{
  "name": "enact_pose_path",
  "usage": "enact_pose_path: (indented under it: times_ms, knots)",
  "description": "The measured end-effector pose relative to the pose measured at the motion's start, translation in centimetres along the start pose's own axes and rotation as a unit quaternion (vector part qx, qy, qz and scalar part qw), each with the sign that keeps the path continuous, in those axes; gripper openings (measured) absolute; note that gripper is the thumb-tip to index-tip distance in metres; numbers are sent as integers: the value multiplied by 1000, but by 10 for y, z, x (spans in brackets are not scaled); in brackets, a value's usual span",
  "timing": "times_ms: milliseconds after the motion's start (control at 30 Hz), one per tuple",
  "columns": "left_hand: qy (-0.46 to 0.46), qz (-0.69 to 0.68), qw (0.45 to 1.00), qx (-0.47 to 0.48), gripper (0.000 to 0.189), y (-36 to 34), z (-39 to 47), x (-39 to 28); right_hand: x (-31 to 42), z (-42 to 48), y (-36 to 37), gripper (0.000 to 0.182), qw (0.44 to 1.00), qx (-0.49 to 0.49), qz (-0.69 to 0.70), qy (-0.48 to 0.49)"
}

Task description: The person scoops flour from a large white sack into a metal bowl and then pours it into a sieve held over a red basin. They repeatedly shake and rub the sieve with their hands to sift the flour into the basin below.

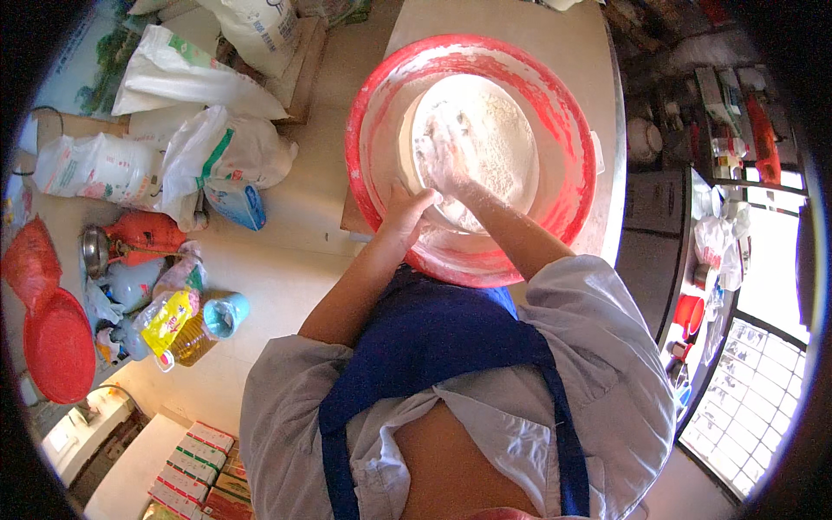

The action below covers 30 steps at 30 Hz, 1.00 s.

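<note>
A wide red plastic basin [585,156], its inner wall streaked with white powder, stands before me. Inside it rests a round sieve or shallow pan [534,140] with a pale rim, containing a layer of white flour-like powder [504,136]. My left hand [411,209] grips the near-left rim of this round vessel, thumb on the edge and fingers mostly hidden around its outside. Over the powder inside is my right hand [447,155], dusted white and blurred by motion and glare. Its fingers point away from me; whether they hold any powder is unclear.
The basin sits on a pale worktable [448,19]. Along the left are white woven sacks [188,78], an oil bottle [192,338], a light-blue cup [226,314] and a red bowl [60,344]. Stacked boxes [192,468] lie lower left. Shelving [728,123] and a bright window [747,390] are at right.
</note>
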<state>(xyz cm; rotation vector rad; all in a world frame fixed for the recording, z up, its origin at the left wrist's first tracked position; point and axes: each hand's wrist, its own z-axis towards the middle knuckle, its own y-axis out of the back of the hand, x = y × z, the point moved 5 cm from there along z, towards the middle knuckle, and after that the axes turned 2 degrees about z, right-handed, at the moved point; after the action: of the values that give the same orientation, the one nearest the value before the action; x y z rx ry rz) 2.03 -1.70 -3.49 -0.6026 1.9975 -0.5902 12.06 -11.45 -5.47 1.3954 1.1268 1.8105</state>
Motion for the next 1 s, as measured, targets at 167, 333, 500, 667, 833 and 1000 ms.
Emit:
enact_pose_path:
  times_ms: [167, 333, 500, 667, 833, 1000]
  knots:
    - [-22, -29, 999, 8, 53, 19, 9, 11, -3, -34, 45, 68, 1000, -20, 0, 13]
    - [-81, -56, 995, -18, 51, -1, -1, 0, -103, -39, 31, 71, 974, -109, 56, -192]
    - [-8, 9, 1000, -15, 52, -13, -11, -14, -96, 8, 30, 65, 901, -210, 312, -214]
    - [-100, 77, 991, -36, 59, -11, -10, -17, -53, 34, 28, 55, 842, -219, 444, -212]
    - [-56, 112, 991, -51, 63, -19, -12, -19, -67, 79, 12, 49, 851, -279, 400, -194]
    - [-83, 115, 989, -42, 65, -1, 2, -1, 27, 52, 52, 41, 934, -151, 275, -169]
